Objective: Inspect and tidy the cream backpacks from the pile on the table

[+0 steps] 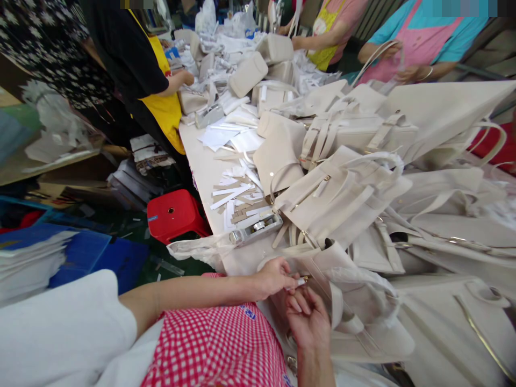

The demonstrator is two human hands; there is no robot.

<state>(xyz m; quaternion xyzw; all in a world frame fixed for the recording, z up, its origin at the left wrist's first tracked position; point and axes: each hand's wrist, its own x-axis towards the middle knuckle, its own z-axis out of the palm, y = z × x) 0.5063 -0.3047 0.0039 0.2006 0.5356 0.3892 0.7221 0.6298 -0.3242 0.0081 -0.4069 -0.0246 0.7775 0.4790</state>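
Right now, on the near side of the tape dispenser [264, 228], I see the person in the red gingham apron [217, 344] bent over a cream handbag [374, 336], which lies at the table's near edge, to the right of the dispenser and closer to the body. The left hand [276, 279] has its thumb and fingertips pinched together on a small white tab [300, 281] beside a bit of gold hardware [307, 278] on that bag. The right hand [308, 320] lies just below, palm turned up and fingers curled in near the same tab; whether they grip anything I cannot tell.

A crumpled translucent sheet [197, 250] trails off to the left of the dispenser, and past it stands a red stool [171, 215]. Just beyond the dispenser, paper strips [237, 199], white and tan, are strewn over the pale table [199, 161]. Another cream bag with a zipper across its front [338, 188] slumps beyond and to the right of the dispenser, among more of its kind. Well beyond the dispenser, on the left, a co-worker in a yellow apron [169, 115] reaches in; far off to its right, a co-worker in a pink apron [423, 37] handles a strap.
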